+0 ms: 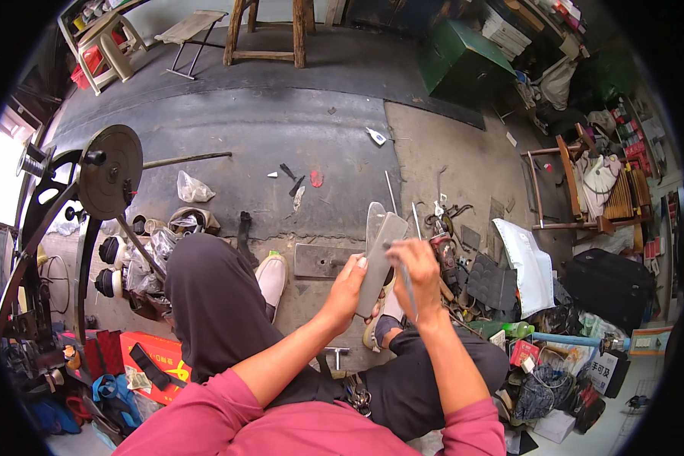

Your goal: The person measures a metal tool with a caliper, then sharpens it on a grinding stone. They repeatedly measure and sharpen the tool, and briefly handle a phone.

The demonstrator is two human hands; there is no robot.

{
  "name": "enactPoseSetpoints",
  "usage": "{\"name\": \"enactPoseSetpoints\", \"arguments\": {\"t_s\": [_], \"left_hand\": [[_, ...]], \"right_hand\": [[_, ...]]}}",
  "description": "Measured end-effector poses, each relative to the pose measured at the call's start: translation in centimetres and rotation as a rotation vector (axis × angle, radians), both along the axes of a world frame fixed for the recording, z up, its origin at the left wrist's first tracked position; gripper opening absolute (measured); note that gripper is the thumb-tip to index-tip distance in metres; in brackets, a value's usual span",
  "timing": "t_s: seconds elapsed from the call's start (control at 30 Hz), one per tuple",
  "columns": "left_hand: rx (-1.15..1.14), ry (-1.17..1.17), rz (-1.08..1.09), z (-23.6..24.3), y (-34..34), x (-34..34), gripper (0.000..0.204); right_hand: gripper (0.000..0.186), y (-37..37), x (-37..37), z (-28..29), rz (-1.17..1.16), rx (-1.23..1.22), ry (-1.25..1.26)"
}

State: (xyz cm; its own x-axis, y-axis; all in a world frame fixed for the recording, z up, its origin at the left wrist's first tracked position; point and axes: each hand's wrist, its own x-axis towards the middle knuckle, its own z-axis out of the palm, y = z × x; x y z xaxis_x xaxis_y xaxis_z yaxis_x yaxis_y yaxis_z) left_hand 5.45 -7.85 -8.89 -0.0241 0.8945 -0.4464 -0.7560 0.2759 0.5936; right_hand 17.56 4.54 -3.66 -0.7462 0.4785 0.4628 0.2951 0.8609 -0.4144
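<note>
My left hand [345, 289] grips a long grey slab with rounded corners [381, 262], held tilted above the floor between my knees. Behind its upper end a paler, round-tipped flat piece [375, 216] shows; whether the two are joined I cannot tell. My right hand [419, 275] is closed around a thin grey metal tool [410, 290], seemingly a blade, close against the slab's right edge. Its exact kind is partly hidden by my fingers. Beneath my left hand, a dark rectangular metal plate [311, 261] lies on the floor beside my shoe [272, 277].
A black hand-cranked machine with a large wheel [111, 172] stands at the left. Hand tools [444, 251] and a white padded envelope [526, 267] lie at the right. A red box [153, 361] sits by my left thigh. Further off are a green chest [463, 61] and stools [266, 55].
</note>
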Motion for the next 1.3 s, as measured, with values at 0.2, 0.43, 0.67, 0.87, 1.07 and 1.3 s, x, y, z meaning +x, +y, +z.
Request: {"name": "enactPoseSetpoints", "arguments": {"t_s": [0.2, 0.43, 0.67, 0.87, 1.07, 1.3], "left_hand": [[0.034, -0.026, 0.022, 0.2, -0.1, 0.6, 0.042], [0.045, 0.013, 0.022, 0.2, -0.2, 0.0, 0.044], [0.038, 0.019, 0.010, -0.1, 0.0, 0.3, 0.043], [0.018, 0.007, 0.029, 0.1, -0.2, 0.3, 0.042], [0.025, -0.009, 0.008, 0.4, 0.0, 0.1, 0.040], [0.024, -0.011, 0.018, 0.4, -0.1, 0.4, 0.041]], "right_hand": [[0.026, 0.0, 0.1, -0.2, -0.219, -0.047, -0.059], [0.031, -0.1, 0.2, -0.6, 0.018, -0.014, -0.008], [0.019, -0.1, -0.6, 0.1, -0.194, -0.023, -0.073], [0.032, -0.1, -1.0, 0.6, -0.062, -0.026, -0.009], [0.013, -0.1, -0.9, 0.4, -0.137, -0.062, -0.040], [0.015, 0.2, -1.1, 0.1, -0.264, -0.124, -0.032]]}}
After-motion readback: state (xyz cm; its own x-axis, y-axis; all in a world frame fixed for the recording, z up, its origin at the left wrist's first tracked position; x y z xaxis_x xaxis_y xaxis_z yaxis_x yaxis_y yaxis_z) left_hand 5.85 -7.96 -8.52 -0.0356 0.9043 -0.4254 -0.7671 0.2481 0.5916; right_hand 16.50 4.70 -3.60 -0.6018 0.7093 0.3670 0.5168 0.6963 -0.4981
